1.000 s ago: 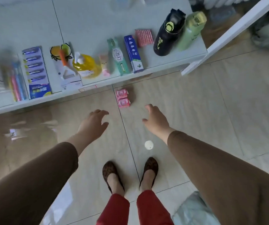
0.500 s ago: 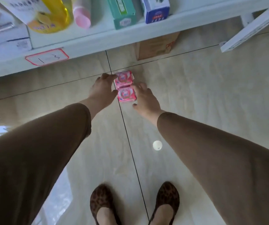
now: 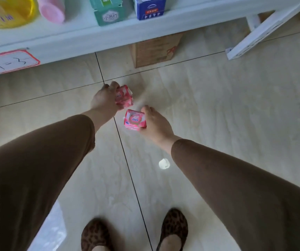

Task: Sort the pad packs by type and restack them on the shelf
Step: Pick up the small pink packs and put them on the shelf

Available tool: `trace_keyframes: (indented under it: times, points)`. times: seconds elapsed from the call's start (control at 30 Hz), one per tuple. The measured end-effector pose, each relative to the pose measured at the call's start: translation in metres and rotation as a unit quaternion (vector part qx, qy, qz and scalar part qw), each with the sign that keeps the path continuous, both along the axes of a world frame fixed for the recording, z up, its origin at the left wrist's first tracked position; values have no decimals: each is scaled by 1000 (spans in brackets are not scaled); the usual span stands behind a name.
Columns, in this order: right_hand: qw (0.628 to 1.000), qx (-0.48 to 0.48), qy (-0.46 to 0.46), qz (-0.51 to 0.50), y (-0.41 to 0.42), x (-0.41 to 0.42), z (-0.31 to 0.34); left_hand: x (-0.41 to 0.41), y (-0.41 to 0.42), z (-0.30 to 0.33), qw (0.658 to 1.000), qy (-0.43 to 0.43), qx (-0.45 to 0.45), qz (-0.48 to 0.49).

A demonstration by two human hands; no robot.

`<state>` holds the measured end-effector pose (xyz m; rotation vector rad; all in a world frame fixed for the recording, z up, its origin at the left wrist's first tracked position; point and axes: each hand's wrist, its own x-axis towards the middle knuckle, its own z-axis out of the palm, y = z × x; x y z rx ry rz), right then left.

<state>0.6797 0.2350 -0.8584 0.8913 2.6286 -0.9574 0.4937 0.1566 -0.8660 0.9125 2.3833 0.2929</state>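
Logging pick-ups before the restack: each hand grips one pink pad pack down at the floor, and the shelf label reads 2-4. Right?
Not quite. The head view shows the label on the shelf edge reads 1-3, not 2-4. The rest stands: the left hand has a grip on one pink pad pack, the right hand on the other pink pad pack, down at the floor.

Both hands now grip one small pink plastic pad pack each: the left hand (image 3: 104,102) holds the upper pack (image 3: 124,97), the right hand (image 3: 155,124) the lower pack (image 3: 134,120), now separated, mid-frame.
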Motion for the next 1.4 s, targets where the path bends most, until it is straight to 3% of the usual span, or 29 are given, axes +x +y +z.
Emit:
trace_keyframes:
  times: [0.07,0.2,0.6,0.8,0.97,1.17,1.4]
  points:
    - [1000,-27,6,-12,8,17,28,10,-11,21,1000,-10,5,10]
    - [995,-73,29,-54,12,48,141,35,-36,123,999,-39,18,17]
    - [978,-84,141,-127,13,60,586,58,-65,574,982,-51,178,44]
    - [967,-29,233,-104,15,23,761,28,-70,743,962,-7,271,36]
    - [958,6,273,-90,34,-18,827,-18,-58,817,955,43,292,7]
    - [954,22,293,-64,82,-92,853,-97,-1,856,955,120,269,-36]
    - [948,-15,316,-33,169,-174,842,-202,110,868,927,338,144,-76]
